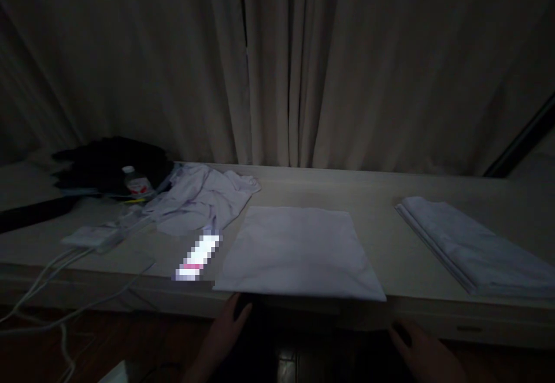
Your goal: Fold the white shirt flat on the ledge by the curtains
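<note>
A flat white cloth (299, 253) lies smooth on the white ledge (381, 198), its near edge hanging slightly past the front. My left hand (228, 328) is below the ledge, close to the cloth's near left corner, thumb and forefinger apart. Lower right, my right hand (422, 348) rests in front of the ledge with thumb and forefinger also apart. Neither shows anything held, though the other fingers are dark and partly hidden. To the right sits a thick folded white cloth (477, 250). A crumpled white cloth (203, 195) lies at the back left.
A bright, pixelated oblong (197, 256) lies left of the flat cloth. Farther left are a pile of dark cloth (113, 160), a bottle (137, 181) with a white cap, and a white power strip (91, 237) with cables trailing down. Beige curtains (368, 65) hang behind.
</note>
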The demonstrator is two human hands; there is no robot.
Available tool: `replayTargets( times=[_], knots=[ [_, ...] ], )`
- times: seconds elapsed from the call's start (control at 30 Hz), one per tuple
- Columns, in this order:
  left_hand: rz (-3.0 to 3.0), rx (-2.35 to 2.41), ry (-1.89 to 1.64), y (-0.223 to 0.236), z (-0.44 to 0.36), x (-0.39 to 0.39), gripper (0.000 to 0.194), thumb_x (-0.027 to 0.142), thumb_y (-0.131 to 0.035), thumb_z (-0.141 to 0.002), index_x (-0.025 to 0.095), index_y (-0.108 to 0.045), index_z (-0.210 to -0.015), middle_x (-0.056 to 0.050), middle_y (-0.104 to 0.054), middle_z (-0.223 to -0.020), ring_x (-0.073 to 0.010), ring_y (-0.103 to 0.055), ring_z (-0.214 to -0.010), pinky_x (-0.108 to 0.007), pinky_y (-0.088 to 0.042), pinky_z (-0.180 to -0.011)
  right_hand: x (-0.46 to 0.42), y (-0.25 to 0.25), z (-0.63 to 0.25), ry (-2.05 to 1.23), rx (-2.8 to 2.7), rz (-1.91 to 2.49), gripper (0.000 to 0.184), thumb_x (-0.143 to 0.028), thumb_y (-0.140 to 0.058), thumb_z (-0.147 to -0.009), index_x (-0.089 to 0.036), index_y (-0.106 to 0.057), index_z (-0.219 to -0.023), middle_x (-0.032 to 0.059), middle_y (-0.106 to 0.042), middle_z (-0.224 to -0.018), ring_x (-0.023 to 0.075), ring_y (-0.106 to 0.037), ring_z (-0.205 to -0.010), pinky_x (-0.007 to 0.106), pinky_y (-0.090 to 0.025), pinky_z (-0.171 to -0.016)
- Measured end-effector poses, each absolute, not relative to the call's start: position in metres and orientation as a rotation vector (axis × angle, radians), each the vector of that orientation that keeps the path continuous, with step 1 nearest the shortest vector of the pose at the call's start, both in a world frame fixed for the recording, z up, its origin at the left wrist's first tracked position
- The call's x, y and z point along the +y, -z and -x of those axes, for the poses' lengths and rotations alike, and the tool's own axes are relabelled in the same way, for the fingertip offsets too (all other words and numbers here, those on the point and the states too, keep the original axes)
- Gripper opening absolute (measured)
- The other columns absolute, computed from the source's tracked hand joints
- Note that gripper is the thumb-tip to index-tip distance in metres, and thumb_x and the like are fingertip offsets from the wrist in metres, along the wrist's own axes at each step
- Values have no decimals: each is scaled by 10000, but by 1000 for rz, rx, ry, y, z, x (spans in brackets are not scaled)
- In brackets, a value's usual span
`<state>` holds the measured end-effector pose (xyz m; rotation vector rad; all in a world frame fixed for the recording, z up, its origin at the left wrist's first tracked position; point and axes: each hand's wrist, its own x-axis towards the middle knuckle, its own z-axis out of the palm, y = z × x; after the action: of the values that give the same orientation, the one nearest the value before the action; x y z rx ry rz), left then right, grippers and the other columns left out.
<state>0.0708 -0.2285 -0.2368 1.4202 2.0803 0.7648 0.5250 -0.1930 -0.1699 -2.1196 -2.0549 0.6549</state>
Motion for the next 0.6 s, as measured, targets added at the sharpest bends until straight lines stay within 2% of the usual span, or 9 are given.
replayTargets(
  times=[0.17,0.3,0.43,0.6],
  knots=[
    [-1317,2077,-834,234,-73,-233,660,580,-408,-801,131,-422,-1285,-145,-485,-1379,-257,-444,-1286,-453,-312,-1124,-189,171,-507,-628,-2062,2115,468,-521,-333,-861,-234,-594,-1123,102,-660,-1157,288,-611,-1053,448,-441,-905],
    [-1262,2125,-920,239,-70,-242,633,579,-416,-796,132,-467,-1242,-139,-535,-1326,-258,-481,-1250,-448,-368,-1094,-180,184,-505,-546,-2072,2047,436,-464,-373,-853,-234,-568,-1167,110,-634,-1200,289,-598,-1084,461,-432,-948],
    [-1534,2270,-954,244,-53,-247,495,462,-401,-826,135,-549,-1167,-146,-608,-1217,-259,-555,-1155,-450,-438,-1026,-165,197,-509,-209,-2194,1864,542,-304,-470,-767,-166,-489,-1291,168,-425,-1420,308,-492,-1227,459,-416,-1003],
    [-2014,2455,-657,242,-28,-237,442,225,-370,-813,168,-571,-1203,-159,-526,-1344,-277,-505,-1230,-456,-446,-1007,-149,199,-481,-99,-2448,1764,652,-111,-488,-691,-174,-458,-1339,166,-402,-1437,304,-421,-1291,459,-384,-1050]
  ],
)
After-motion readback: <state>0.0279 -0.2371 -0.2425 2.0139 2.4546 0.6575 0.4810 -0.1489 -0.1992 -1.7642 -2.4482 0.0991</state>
